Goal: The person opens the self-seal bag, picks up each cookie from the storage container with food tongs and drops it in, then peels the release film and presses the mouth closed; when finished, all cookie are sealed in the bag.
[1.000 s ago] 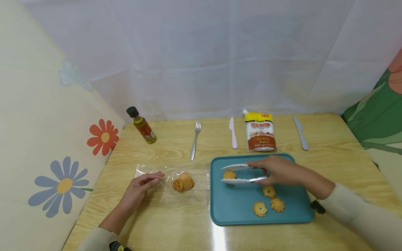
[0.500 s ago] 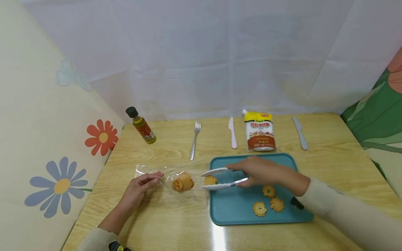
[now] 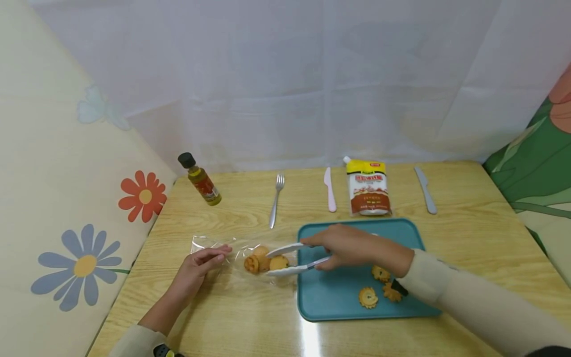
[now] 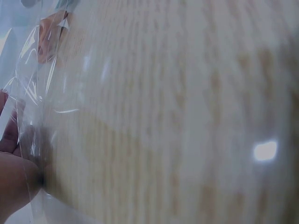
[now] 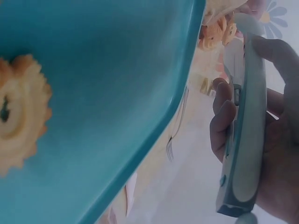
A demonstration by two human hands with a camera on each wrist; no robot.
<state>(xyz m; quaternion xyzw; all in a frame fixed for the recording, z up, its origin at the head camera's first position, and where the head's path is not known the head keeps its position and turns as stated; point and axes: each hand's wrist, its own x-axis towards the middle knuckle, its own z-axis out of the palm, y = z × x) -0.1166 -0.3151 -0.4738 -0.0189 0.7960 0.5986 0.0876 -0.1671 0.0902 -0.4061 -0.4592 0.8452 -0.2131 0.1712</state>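
Note:
My left hand (image 3: 200, 267) holds the left part of a clear plastic bag (image 3: 241, 285), thumb and fingers together on the film. Inside lie round golden cookies (image 3: 252, 264). My right hand (image 3: 345, 245) grips white-tipped tongs (image 3: 285, 271), whose handle (image 5: 247, 140) fills the palm in the right wrist view. A cookie (image 3: 279, 262) sits between the tong arms, which reach left past the tray edge into the bag's area, close beside the other cookies. On the teal tray (image 3: 330, 302) lie several cookies (image 3: 368, 297), one partly hidden by the right sleeve.
Behind the bag and tray lie a fork (image 3: 276, 201), a pink knife (image 3: 329, 189) and a grey knife (image 3: 426, 189). An oil bottle (image 3: 202, 182) stands back left. A spouted pouch (image 3: 368, 188) is just behind the tray.
My right hand has carried the tongs and their cookie leftward from over the tray to the cookies in the bag. My left hand has stayed on the bag.

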